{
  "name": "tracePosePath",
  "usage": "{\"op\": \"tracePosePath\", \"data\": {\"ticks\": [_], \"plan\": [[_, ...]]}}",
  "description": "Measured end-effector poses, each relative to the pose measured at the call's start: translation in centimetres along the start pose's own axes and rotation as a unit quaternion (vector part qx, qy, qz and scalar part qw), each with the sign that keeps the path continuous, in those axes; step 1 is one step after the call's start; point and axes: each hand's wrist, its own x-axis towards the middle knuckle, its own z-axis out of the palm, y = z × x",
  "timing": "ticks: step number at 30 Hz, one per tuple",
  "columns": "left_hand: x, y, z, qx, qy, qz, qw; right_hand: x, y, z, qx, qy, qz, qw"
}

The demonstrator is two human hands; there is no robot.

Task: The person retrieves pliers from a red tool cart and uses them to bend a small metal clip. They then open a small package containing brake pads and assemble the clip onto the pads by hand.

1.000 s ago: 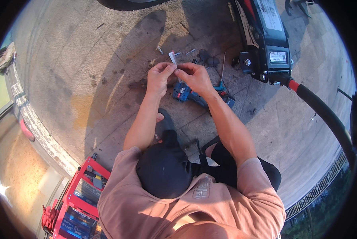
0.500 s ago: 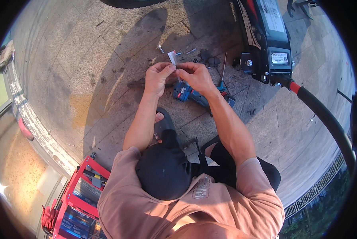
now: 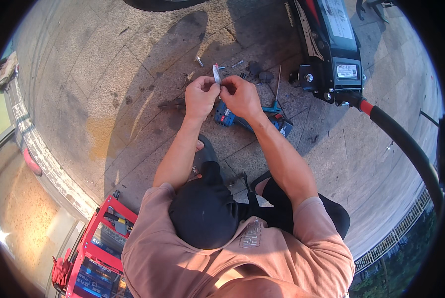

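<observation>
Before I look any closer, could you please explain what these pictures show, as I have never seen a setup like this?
Gladly. There is no robot, just someone's two bare hands. Every picture comes from one wide fisheye camera worn on the head, looking down, so straight edges bend near the rim.

The left hand and the right hand meet at the fingertips, pinching a small, slim white item with a red tip; I cannot tell exactly what it is.

On the grey stone paving lie a blue-and-black power tool, a silver metal bolt and a teal-handled tool with a long thin shaft. A red metal cart stands at lower left.
</observation>
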Motion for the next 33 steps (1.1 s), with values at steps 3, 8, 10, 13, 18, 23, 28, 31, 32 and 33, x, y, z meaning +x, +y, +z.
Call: {"op": "tracePosePath", "data": {"ticks": [3,8,10,13,18,23,28,31,32,33], "plan": [[0.2,0.4,-0.1,0.003,-0.011,-0.013,1.000,0.2,0.0,0.0,0.056,-0.001,-0.018,0.998],[-0.5,-0.1,1.2,0.025,0.001,0.001,1.000,-0.1,-0.1,-0.3,-0.065,0.001,-0.008,0.998],[-0.5,-0.4,1.6,0.059,0.022,-0.011,0.998,-0.5,-0.3,0.0,-0.110,0.033,-0.053,0.992],[-0.3,-0.5,1.4,0.169,-0.006,-0.006,0.986,-0.5,-0.2,0.0,-0.138,0.057,-0.109,0.983],[-0.3,-0.3,0.3,0.183,-0.078,0.041,0.979,0.1,-0.3,-1.1,-0.024,-0.035,-0.084,0.996],[-0.8,-0.3,-0.5,0.204,-0.127,0.075,0.968,0.5,-1.3,-3.8,0.018,-0.169,0.071,0.983],[-0.9,-0.7,0.0,0.219,-0.098,0.097,0.966,-0.6,-1.4,-2.9,-0.027,-0.110,-0.046,0.992],[-1.1,-0.3,-0.3,0.205,-0.112,0.075,0.969,-1.0,-0.6,-3.3,0.117,-0.158,0.023,0.980],[-1.1,-0.1,-0.4,0.203,-0.130,0.070,0.968,-0.8,-0.3,-3.6,0.143,-0.175,0.058,0.972],[-1.1,0.0,-0.6,0.201,-0.148,0.064,0.966,-0.7,0.0,-3.9,0.193,-0.196,0.075,0.958]]}}
